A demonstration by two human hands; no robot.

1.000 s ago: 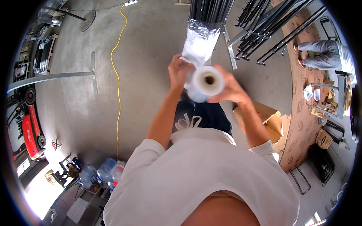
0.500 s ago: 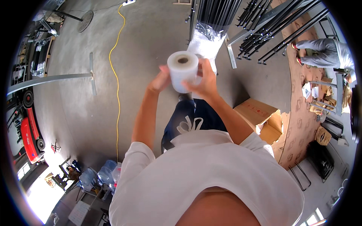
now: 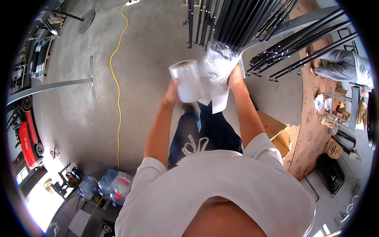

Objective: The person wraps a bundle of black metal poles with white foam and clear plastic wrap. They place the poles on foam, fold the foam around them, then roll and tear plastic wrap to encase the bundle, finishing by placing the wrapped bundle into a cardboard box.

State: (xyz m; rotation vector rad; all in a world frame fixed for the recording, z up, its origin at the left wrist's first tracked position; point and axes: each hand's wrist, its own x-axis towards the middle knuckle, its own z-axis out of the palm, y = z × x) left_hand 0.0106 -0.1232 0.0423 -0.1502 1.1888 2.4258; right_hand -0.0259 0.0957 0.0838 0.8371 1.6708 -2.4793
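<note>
In front of me is a roll of clear stretch film (image 3: 186, 81), slightly tilted, its cardboard core showing at the top. My left hand (image 3: 172, 91) grips it from its left side. Just right of the roll, white wrapping (image 3: 217, 69) with film over it covers the near end of a bundle of black metal tubes (image 3: 237, 27). Against the right side of this wrapped end lies my right hand (image 3: 235, 79), its fingers mostly hidden behind the wrapping. A loose white flap (image 3: 220, 99) hangs below.
More black tubes (image 3: 300, 39) rest on a metal rack at the right. An open cardboard box (image 3: 276, 132) stands on the floor to my right. A yellow cable (image 3: 118, 87) runs along the floor at left. Another person (image 3: 343, 65) is at the far right.
My right hand has left the film roll and moved right to the wrapped end of the tubes. The roll stays in my left hand, now beside the wrapping. The tube bundle appears nearer.
</note>
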